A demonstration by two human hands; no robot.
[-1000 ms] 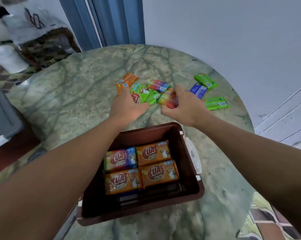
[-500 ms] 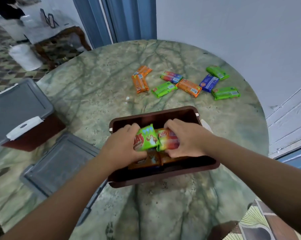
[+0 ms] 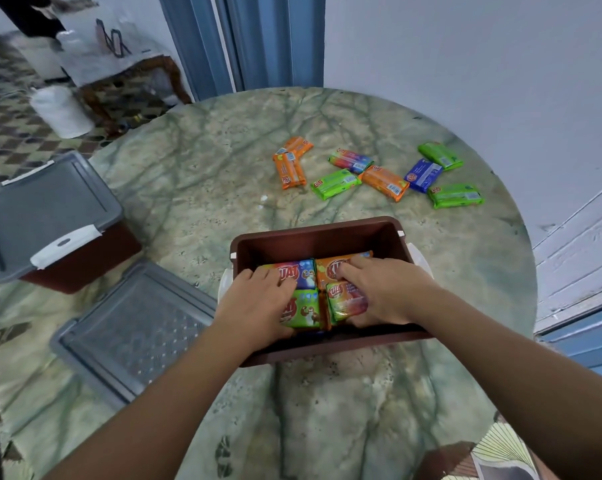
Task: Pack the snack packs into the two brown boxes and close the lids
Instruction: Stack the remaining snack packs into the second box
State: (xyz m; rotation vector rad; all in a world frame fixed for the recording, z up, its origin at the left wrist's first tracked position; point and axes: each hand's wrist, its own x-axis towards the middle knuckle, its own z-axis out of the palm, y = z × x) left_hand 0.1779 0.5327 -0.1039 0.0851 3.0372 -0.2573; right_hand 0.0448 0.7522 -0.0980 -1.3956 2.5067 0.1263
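Note:
The open brown box stands in the middle of the round table, with snack packs laid flat inside. Both my hands are down in it. My left hand holds a green pack at the near left of the box, fingers reaching onto a multicolour pack. My right hand holds a red-and-green pack, slightly tilted, next to an orange pack. Several loose packs lie beyond the box, among them an orange pack, a green pack and a blue pack.
A second brown box sits at the table's left edge with its grey lid on. A loose grey lid lies flat left of the open box. A wall runs close behind the table on the right.
Both hands picked up a pack from the loose pile, pulled back to the box and lowered the packs inside, onto the layer there. The view has tilted up and left.

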